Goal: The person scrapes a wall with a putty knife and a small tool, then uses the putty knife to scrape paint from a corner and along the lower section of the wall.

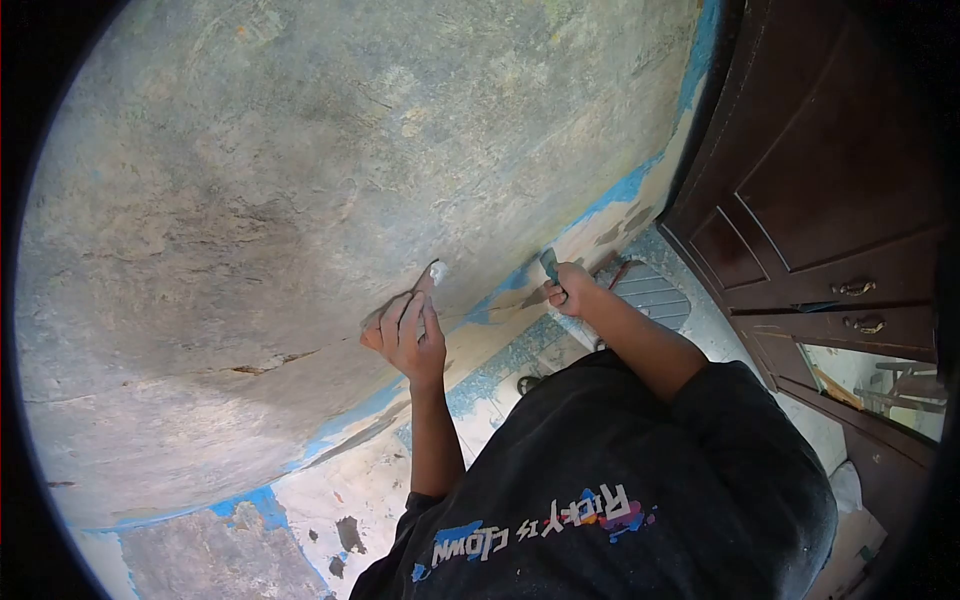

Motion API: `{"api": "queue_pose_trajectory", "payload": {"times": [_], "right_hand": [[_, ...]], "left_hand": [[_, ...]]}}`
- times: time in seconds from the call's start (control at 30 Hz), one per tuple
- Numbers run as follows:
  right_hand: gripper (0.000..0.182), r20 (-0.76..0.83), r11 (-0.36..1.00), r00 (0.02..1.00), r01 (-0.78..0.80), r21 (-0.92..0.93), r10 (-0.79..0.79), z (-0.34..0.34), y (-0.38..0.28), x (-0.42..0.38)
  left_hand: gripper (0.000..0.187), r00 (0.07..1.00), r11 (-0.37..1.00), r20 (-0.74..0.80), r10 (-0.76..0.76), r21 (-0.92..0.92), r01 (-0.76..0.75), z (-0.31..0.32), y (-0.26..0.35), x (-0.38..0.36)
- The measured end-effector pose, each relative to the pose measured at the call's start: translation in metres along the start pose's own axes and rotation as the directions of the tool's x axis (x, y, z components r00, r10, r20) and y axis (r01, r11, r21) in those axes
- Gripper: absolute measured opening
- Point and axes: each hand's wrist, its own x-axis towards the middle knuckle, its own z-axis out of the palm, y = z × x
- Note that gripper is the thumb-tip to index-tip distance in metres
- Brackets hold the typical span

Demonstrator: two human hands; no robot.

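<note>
My left hand (405,335) is closed on a thin flat blade (427,278) with a white lump (438,271) near its tip. The blade lies against or very close to the rough grey wall (300,180). To the right, my right hand (570,288) is wrapped round a dark green tool (549,264), beside the lower edge of the wall. Its far end points towards the wall, and the part inside my fist is hidden.
Blue paint strips (620,190) run along the wall's lower edge. On the right is a dark brown wooden cabinet (800,170) with metal handles. A ribbed grey-blue object (652,298) is on the speckled floor (480,385) beyond my right forearm.
</note>
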Motion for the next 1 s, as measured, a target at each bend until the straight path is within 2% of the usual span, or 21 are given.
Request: {"api": "queue_pose_trajectory", "payload": {"times": [0.13, 0.23, 0.43, 0.53, 0.63, 1.0], "right_hand": [[0.024, 0.062, 0.999, 0.998, -0.014, 0.038, 0.011, 0.007, -0.005, -0.013], [0.028, 0.012, 1.0, 1.0, -0.028, -0.012, 0.028, 0.002, -0.006, -0.005], [0.032, 0.031, 0.998, 0.998, -0.059, -0.01, 0.06, 0.006, -0.008, -0.015], [0.03, 0.077, 0.996, 0.995, -0.061, -0.057, 0.066, -0.001, -0.009, -0.01], [0.027, 0.091, 0.994, 0.996, 0.023, -0.105, -0.014, 0.007, -0.006, -0.034], [0.025, 0.064, 0.992, 0.996, -0.061, -0.106, 0.068, 0.014, 0.0, -0.03]], "left_hand": [[0.03, 1.0, 1.0, 0.002, -0.012, 0.009, 0.012, -0.003, -0.001, -0.002], [0.029, 0.999, 0.999, -0.009, -0.04, 0.01, 0.04, 0.001, 0.002, -0.003], [0.029, 0.998, 0.998, -0.003, -0.061, 0.018, 0.061, 0.0, 0.002, -0.008], [0.029, 0.998, 0.998, -0.017, -0.063, 0.011, 0.063, 0.0, 0.004, -0.009], [0.029, 0.997, 0.998, -0.032, -0.064, 0.005, 0.064, 0.002, 0.009, -0.007], [0.027, 0.995, 0.995, -0.007, -0.099, -0.034, 0.099, -0.001, 0.015, -0.02]]}}
